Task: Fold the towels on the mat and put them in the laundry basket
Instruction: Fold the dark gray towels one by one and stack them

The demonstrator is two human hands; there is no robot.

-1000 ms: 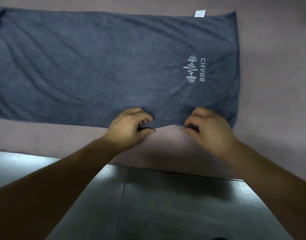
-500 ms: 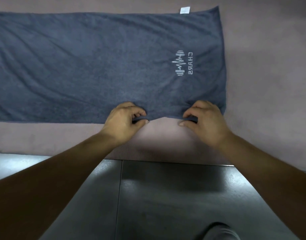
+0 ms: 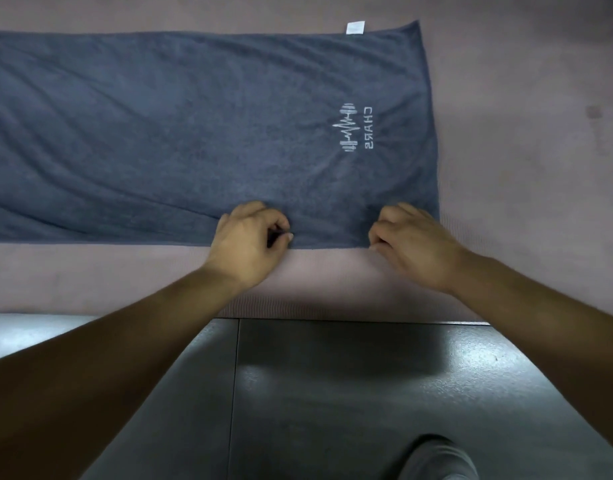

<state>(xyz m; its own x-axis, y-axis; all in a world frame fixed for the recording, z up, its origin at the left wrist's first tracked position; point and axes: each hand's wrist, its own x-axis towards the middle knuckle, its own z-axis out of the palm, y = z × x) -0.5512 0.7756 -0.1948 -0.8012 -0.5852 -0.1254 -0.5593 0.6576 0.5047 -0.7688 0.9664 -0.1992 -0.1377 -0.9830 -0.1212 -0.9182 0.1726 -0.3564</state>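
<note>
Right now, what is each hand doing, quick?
Left hand: pinching the near edge of the grey towel.
Right hand: fingers curled on the same edge, gripping it too.

towel [image 3: 194,133]: slate blue, white logo | mat [image 3: 523,168]: dusty pink | floor [image 3: 333,393]: dark grey

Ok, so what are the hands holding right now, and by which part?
Both hold the towel by its near long edge: the right hand pinches it close to the right corner, the left hand further left.
</note>
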